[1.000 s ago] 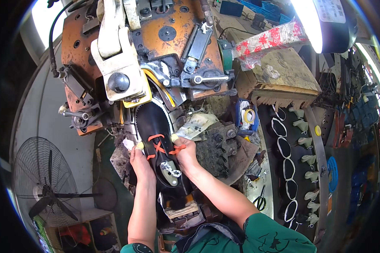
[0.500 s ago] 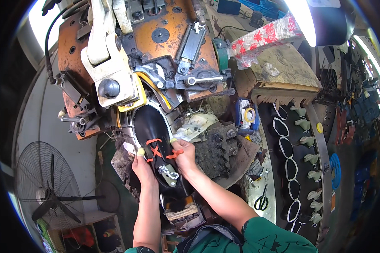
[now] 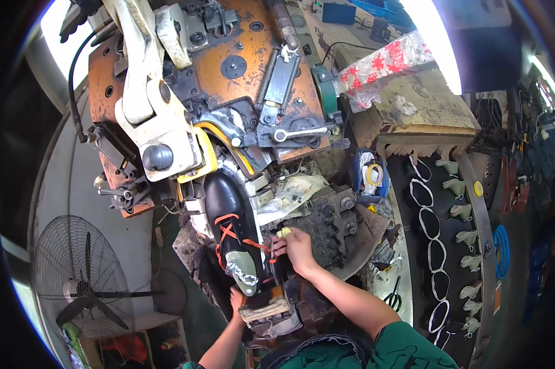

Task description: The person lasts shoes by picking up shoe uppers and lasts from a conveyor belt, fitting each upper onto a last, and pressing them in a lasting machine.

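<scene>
A black leather shoe upper (image 3: 224, 200) with orange-red lacing sits on a grey-green shoe last (image 3: 242, 270), whose heel end points toward me. Its toe lies among the machine's metal jaws (image 3: 197, 210), below a yellow-edged plate (image 3: 201, 161). My right hand (image 3: 297, 249) is right of the shoe, fingers pinched together, with a yellow cover on one fingertip. The orange-red shoelace (image 3: 255, 244) runs from the upper to these fingertips. Low beside the last's heel end is my left hand (image 3: 236, 299); its fingers are mostly hidden there.
A pale machine arm (image 3: 157, 126) hangs over the toe. Right of my right hand stands a dark, dusty metal block (image 3: 330, 224). Farther right are scissors (image 3: 394, 296), a blue bin (image 3: 371, 178) and a rack with white loops and several lasts (image 3: 465, 238). A fan (image 3: 80, 286) stands left.
Both hands have left the shoe's sides. My left hand has dropped toward the heel end; my right hand has moved right and nearer me. The toe now lies in the jaws, the pale arm slightly lower.
</scene>
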### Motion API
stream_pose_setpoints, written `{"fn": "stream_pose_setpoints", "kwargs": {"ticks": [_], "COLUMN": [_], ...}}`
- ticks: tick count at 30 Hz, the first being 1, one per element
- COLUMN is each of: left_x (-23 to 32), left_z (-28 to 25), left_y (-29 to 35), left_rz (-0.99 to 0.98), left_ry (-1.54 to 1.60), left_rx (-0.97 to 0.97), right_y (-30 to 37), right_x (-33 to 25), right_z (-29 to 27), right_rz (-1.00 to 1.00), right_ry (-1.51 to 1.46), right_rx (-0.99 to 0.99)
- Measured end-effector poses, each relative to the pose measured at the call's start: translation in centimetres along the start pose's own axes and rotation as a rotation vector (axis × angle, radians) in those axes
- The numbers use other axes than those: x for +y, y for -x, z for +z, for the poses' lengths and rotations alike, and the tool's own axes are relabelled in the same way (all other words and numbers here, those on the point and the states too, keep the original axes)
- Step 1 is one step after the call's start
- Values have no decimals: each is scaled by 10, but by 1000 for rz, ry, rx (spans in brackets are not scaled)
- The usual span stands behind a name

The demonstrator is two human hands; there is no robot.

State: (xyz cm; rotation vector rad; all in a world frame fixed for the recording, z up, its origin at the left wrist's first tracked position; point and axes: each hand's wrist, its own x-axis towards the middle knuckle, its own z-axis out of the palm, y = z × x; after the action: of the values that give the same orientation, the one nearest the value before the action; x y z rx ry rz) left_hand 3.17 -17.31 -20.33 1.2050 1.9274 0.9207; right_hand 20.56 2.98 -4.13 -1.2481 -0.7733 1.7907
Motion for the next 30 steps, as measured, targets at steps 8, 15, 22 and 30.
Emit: {"fn": "stream_pose_setpoints", "kwargs": {"ticks": [8, 15, 22, 30], "left_x": [-23, 123, 293, 447], "left_z": [2, -143, -153, 109], "left_y": [60, 85, 80, 31], "left_rz": [-112, -257, 56, -71], "left_ry": [120, 10, 727, 514], "left_rx": [11, 147, -116, -664], "right_y": [7, 53, 181, 230], "right_x": [2, -34, -62, -66], "right_z": [-37, -101, -112, -202], "right_rz": [-39, -89, -149, -389], "right_ry": [-47, 7, -177, -101], "right_rx": [-46, -46, -678, -177]}}
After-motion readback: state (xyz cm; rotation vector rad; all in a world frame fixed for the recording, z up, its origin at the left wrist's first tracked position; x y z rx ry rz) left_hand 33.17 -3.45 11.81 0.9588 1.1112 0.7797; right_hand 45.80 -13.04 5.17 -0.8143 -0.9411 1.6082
